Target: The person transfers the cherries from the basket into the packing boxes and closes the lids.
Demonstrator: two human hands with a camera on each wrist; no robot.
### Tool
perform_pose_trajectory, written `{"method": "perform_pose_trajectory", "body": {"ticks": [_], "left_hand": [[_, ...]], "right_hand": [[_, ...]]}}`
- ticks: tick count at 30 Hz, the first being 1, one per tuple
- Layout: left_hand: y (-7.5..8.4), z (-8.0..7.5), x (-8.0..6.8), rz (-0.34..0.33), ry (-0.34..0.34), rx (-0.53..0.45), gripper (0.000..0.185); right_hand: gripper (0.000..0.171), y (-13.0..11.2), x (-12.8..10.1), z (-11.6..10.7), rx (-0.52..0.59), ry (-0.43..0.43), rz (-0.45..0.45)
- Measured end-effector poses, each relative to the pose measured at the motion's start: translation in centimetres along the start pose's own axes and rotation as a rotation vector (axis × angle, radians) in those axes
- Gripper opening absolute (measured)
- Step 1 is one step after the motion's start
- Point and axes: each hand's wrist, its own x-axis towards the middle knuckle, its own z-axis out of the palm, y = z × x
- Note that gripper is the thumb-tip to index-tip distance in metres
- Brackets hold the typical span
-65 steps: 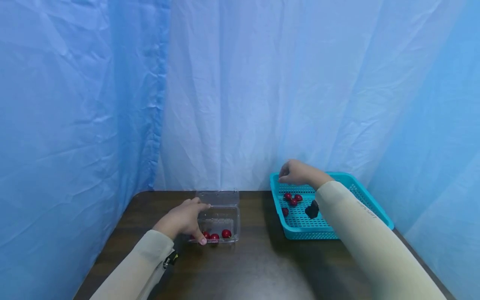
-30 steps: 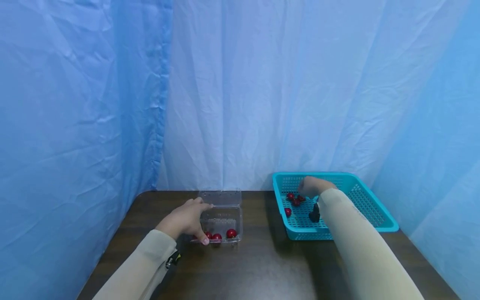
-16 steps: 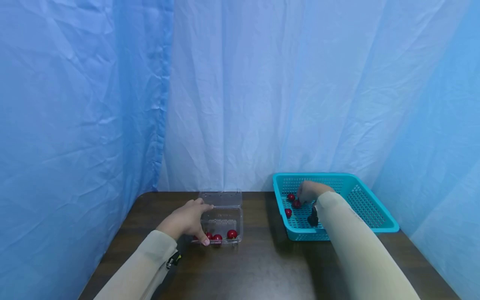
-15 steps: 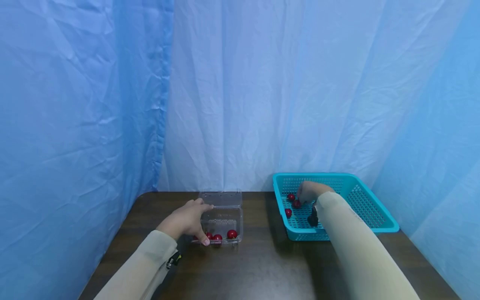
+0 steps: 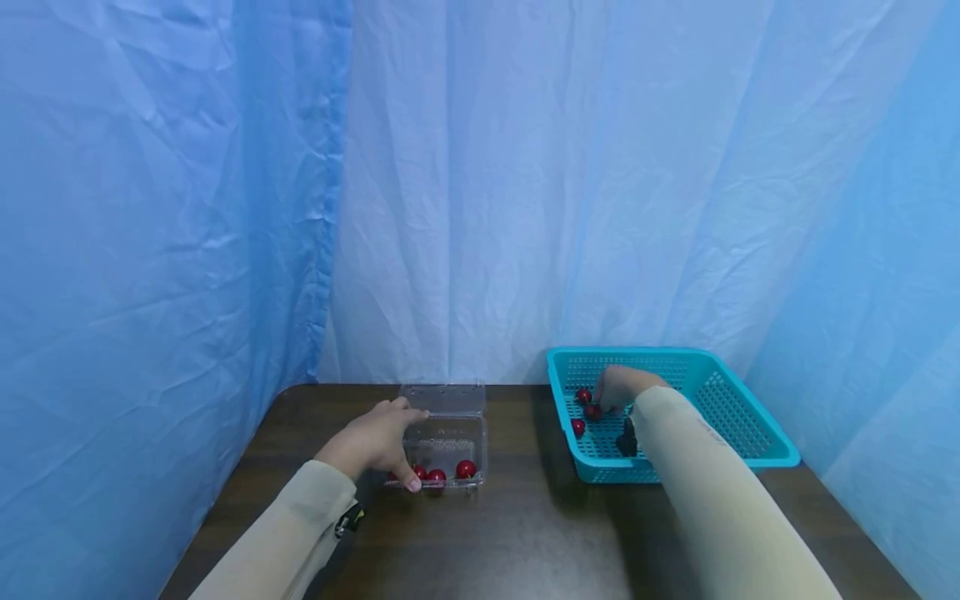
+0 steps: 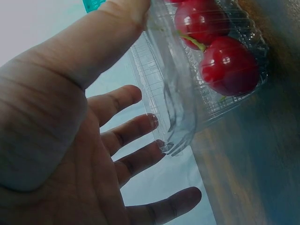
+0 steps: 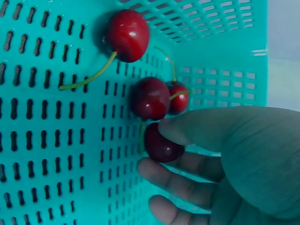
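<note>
In the head view, my left hand spans the left side of an open clear plastic clamshell box, with the thumb at its front rim and the fingers toward the back. Several red cherries lie along the front of this box. My right hand reaches down into a turquoise plastic basket. Seen from the right wrist, its thumb and fingers pinch a dark cherry. Right beside that one sit a second dark cherry and a red cherry; another cherry with a long stem lies farther off.
Both containers stand near the back of a dark wooden table, the box left of the basket. The box's hinged lid lies back behind it. Blue-white curtains hang behind and at both sides.
My right hand has come down from above the basket's far left rim into the basket and taken hold of a cherry. The left hand has stayed at the box.
</note>
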Motion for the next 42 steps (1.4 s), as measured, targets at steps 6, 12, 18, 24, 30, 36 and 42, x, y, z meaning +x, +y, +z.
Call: {"method": "perform_pose_trajectory", "body": {"ticks": [6,12,18,24,30,36,42], "left_hand": [[0.1,-0.1,0.0,-0.002,0.004,-0.010,0.117],[0.1,0.0,0.2,-0.016,0.000,-0.009,0.119],[0.0,0.0,0.2,-0.017,0.000,-0.009,0.118],[-0.1,-0.1,-0.1,-0.013,0.007,-0.014,0.119],[-0.1,-0.3,-0.2,-0.017,0.000,-0.020,0.119],[-0.1,-0.2,0.2,-0.029,-0.003,-0.018,0.119],[-0.3,-0.2,0.5,-0.018,0.000,-0.012,0.117]], "right_hand": [[0.014,1.4,2.2,-0.9,-0.013,-0.023,-0.065],[0.020,0.6,1.8,-3.1,0.014,-0.039,-0.126],[0.012,-2.0,0.1,-5.0,0.016,0.031,-0.206],[0.036,-6.0,-1.5,-5.5,-0.008,0.108,-0.268],[0.025,-10.6,-2.5,-4.2,-0.048,0.135,-0.339],[0.012,-14.8,-3.2,-2.3,-0.082,0.129,-0.476],[0.006,-17.9,-3.0,-0.1,-0.090,0.082,-0.600]]}}
